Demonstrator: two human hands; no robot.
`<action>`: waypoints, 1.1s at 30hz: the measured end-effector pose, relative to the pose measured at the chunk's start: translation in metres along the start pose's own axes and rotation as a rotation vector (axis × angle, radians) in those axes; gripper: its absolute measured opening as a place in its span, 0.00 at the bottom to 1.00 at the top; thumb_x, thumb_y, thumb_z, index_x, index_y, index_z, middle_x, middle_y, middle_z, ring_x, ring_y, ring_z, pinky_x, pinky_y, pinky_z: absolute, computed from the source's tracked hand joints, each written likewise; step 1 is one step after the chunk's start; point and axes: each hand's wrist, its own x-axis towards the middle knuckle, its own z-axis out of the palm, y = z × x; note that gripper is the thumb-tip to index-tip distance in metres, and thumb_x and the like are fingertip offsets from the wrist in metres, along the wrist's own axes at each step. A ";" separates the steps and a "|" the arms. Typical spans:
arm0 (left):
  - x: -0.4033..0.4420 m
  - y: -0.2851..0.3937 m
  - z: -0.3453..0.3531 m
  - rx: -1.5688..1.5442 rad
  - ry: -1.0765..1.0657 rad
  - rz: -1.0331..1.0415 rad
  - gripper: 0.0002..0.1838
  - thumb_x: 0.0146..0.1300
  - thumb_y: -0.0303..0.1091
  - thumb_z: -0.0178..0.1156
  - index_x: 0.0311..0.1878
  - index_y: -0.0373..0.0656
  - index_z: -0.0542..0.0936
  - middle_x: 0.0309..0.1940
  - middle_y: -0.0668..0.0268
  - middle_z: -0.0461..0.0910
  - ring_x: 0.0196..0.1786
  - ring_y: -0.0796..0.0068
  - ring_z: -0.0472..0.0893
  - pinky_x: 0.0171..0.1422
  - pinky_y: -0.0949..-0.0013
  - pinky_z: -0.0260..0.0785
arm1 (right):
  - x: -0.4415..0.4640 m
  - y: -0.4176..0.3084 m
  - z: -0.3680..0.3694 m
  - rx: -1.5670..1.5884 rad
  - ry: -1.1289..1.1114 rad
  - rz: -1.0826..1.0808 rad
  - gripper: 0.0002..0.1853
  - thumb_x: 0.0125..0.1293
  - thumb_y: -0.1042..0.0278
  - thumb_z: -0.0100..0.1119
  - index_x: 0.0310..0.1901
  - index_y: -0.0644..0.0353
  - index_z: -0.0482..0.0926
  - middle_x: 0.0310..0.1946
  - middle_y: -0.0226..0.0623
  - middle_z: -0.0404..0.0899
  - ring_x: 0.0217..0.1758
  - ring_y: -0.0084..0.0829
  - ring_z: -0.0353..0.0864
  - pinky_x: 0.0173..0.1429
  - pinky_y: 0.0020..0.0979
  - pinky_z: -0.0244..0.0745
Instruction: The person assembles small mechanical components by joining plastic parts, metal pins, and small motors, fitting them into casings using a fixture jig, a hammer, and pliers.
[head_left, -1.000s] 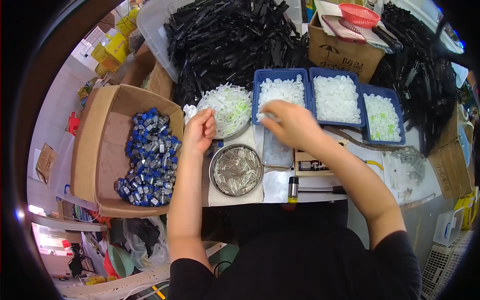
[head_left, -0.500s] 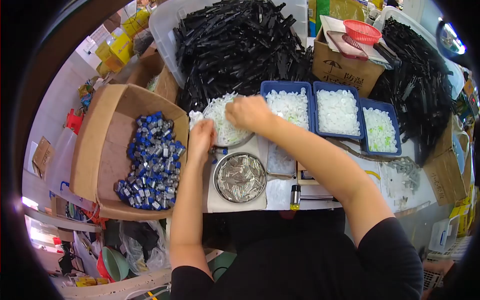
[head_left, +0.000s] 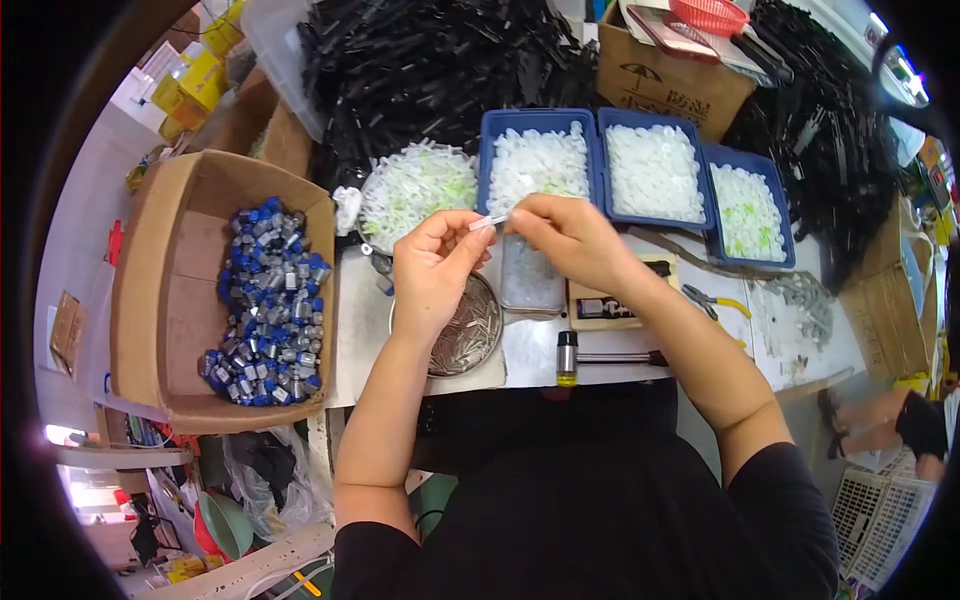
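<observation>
Taking the slim white piece (head_left: 488, 222) as the middle of a clock dial, with twelve toward the far side of the table, the left hand (head_left: 437, 258) lies at seven to eight o'clock and pinches it between thumb and forefinger. The right hand (head_left: 572, 240) comes in from three o'clock, its thumb and forefinger closed on the other end; whether a second, smaller piece sits there is too fine to tell. A heap of white and green pieces (head_left: 420, 188) lies near at ten o'clock, and a black heap (head_left: 430, 85) at eleven. Three blue trays, the nearest blue tray (head_left: 484, 165) at one o'clock, run round to three. A clear container (head_left: 533, 280) is just beside the right hand at five, thin metal pieces (head_left: 472, 325) fill a round tin between six and seven, and a cardboard box (head_left: 195, 310) stands at eight.
</observation>
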 end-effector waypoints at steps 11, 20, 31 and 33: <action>-0.001 -0.013 0.011 1.239 -0.529 0.435 0.01 0.30 0.23 0.45 0.13 0.37 0.64 0.15 0.63 0.60 0.23 0.69 0.62 0.25 0.74 0.55 | -0.069 0.002 -0.029 -0.017 0.163 0.246 0.06 0.41 0.72 0.39 0.25 0.62 0.60 0.09 0.27 0.57 0.12 0.14 0.52 0.15 0.15 0.49; 0.004 0.007 0.006 1.262 -0.495 0.361 0.02 0.29 0.21 0.41 0.13 0.36 0.62 0.15 0.58 0.60 0.23 0.64 0.61 0.25 0.70 0.54 | -0.063 0.015 -0.014 -0.080 0.285 -0.073 0.06 0.37 0.72 0.44 0.21 0.63 0.63 0.15 0.34 0.64 0.15 0.19 0.61 0.19 0.18 0.56; -0.016 0.007 0.017 0.263 -0.191 -0.019 0.05 0.37 0.21 0.43 0.22 0.35 0.64 0.15 0.70 0.64 0.18 0.86 0.63 0.22 0.86 0.55 | -0.054 -0.005 -0.019 0.143 0.221 0.129 0.05 0.37 0.75 0.46 0.20 0.64 0.65 0.14 0.27 0.64 0.17 0.11 0.60 0.19 0.11 0.56; -0.018 0.005 0.022 0.247 -0.173 -0.026 0.04 0.37 0.21 0.43 0.22 0.35 0.64 0.14 0.70 0.64 0.18 0.87 0.63 0.22 0.87 0.55 | -0.058 -0.011 -0.024 0.170 0.210 0.197 0.05 0.37 0.75 0.45 0.20 0.65 0.65 0.15 0.28 0.64 0.18 0.13 0.61 0.20 0.12 0.57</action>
